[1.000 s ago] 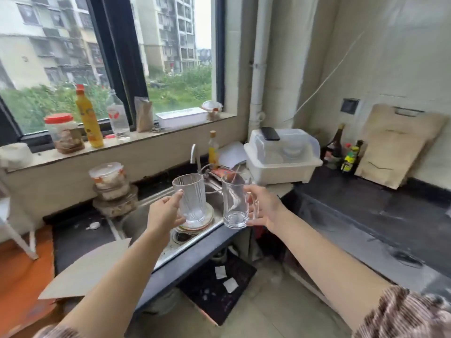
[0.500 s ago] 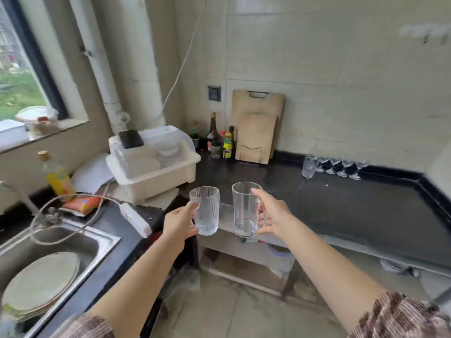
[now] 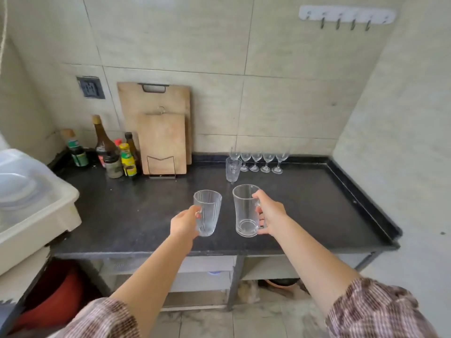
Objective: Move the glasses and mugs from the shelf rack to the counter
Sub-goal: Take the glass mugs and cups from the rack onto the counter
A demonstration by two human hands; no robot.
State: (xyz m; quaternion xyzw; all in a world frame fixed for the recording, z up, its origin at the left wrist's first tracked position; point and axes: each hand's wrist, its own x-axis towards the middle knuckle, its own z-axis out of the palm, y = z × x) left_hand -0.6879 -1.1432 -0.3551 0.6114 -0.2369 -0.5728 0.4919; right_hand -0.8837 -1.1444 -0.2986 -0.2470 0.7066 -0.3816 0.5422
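Observation:
My left hand (image 3: 184, 223) grips a ribbed clear glass mug (image 3: 208, 212) by its handle side, holding it upright above the black counter (image 3: 127, 211). My right hand (image 3: 271, 214) grips a smooth clear glass mug (image 3: 245, 211) by its handle, also upright over the counter. Both mugs hang near the counter's front middle. At the back stands another ribbed glass (image 3: 233, 169), and beside it a row of several wine glasses (image 3: 260, 161) lines the wall.
Two wooden cutting boards (image 3: 162, 132) lean on the tiled wall, with sauce bottles (image 3: 109, 150) to their left. A white plastic dish box (image 3: 31, 206) sits at the far left. The counter has a raised rim (image 3: 366, 201) on the right. A hook rail (image 3: 346, 15) hangs above.
The view has swung right from the sink and window to the black counter. Both hands have carried the two mugs along and now hold them over the counter.

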